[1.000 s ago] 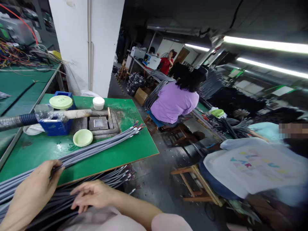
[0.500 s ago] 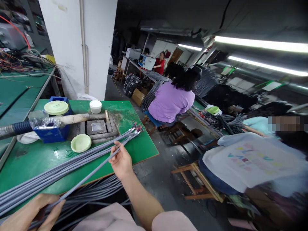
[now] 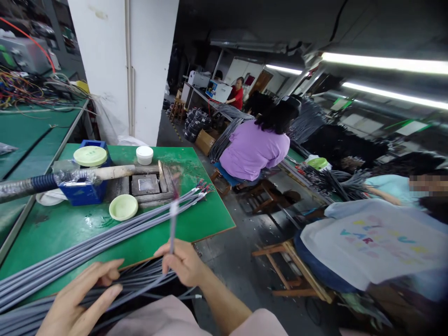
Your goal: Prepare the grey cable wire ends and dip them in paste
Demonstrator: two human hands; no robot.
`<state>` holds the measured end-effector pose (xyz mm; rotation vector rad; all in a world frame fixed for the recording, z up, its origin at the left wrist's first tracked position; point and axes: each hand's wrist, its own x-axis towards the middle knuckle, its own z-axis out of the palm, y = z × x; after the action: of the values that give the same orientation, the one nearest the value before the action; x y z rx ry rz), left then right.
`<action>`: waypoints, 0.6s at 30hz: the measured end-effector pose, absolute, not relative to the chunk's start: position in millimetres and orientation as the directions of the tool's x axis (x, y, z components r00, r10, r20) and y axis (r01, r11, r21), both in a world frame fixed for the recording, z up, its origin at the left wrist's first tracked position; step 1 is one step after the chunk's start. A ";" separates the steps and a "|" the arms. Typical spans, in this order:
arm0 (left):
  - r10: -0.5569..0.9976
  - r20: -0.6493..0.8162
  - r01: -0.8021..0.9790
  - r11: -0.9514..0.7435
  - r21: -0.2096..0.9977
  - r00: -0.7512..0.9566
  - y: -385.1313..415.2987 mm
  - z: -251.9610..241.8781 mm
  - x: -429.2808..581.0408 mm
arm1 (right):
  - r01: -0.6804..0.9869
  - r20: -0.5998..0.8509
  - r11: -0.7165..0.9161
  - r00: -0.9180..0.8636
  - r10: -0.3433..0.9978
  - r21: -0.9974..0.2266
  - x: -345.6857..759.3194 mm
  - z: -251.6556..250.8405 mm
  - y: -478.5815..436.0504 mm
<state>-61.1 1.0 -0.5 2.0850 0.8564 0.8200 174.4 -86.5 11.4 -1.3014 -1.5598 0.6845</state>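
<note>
My right hand (image 3: 185, 263) pinches a grey cable (image 3: 172, 224) near one end, at the front edge of the green table (image 3: 196, 224). That end points upward, with a white band and thin reddish wires blurred by motion. My left hand (image 3: 79, 298) is lower left, thumb and fingers apart, over the loose cables. Below the table edge, more grey cables (image 3: 140, 280) lie across my lap. A bundle of grey cables (image 3: 115, 238) rests on the tabletop, its stripped coloured wire ends near the right corner.
A square metal pot (image 3: 145, 185) is set in a grimy frame. Around it are a pale green dish (image 3: 123, 207), a white tub (image 3: 144, 155), a blue holder (image 3: 84, 191) and a taped hose nozzle (image 3: 112, 171). Co-workers sit on stools to the right, one in purple (image 3: 254, 149).
My right hand has moved down towards me, and the cable's end now tilts upward above the table. The left hand's fingers have spread away from the cable. The view has shifted slightly.
</note>
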 end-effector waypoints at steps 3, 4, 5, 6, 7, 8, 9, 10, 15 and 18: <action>0.770 0.208 0.153 -0.367 0.917 0.603 5.4 6.8 -41.0 | 0.626 0.231 0.307 -0.201 0.952 -0.717 161.1 2.5 -90.5; 0.795 0.164 0.146 -0.301 0.942 0.584 6.0 10.3 -33.7 | 0.647 0.193 0.304 -0.238 0.952 -0.699 158.0 -0.1 -92.5; 0.811 0.111 0.146 -0.235 0.961 0.574 6.1 13.6 -26.5 | 0.653 0.155 0.292 -0.261 0.953 -0.698 156.2 -1.9 -94.9; 0.831 0.049 0.145 -0.154 0.977 0.555 5.9 16.2 -19.7 | 0.643 0.118 0.275 -0.278 0.953 -0.715 155.7 -2.9 -97.5; 0.833 -0.010 0.127 -0.073 0.989 0.553 5.2 17.8 -13.3 | 0.617 0.083 0.255 -0.293 0.953 -0.745 156.2 -3.0 -99.7; 0.828 -0.058 0.095 0.006 0.995 0.557 4.0 18.1 -7.6 | 0.580 0.056 0.235 -0.309 0.949 -0.780 157.5 -2.6 -101.3; 0.823 -0.089 0.048 0.075 0.996 0.561 2.1 17.2 -2.4 | 0.537 0.038 0.213 -0.317 0.948 -0.816 158.8 -1.8 -102.1; 0.816 -0.109 0.000 0.133 0.991 0.567 -0.4 15.4 2.3 | 0.495 0.028 0.177 -0.295 0.955 -0.851 159.8 -0.9 -102.1; 0.683 -0.113 -0.162 0.325 0.932 0.721 -14.5 4.4 14.6 | 0.376 0.056 0.048 0.011 0.998 -0.925 156.0 0.1 -97.3; 0.777 -0.120 -0.203 0.304 0.931 0.618 -12.9 2.5 11.0 | 0.400 0.065 0.066 -0.017 0.998 -0.914 154.0 -1.4 -95.3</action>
<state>11.0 -12.9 2.5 1.0735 0.6376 0.7104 154.0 -95.3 -1.4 -1.4496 -1.5386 0.9378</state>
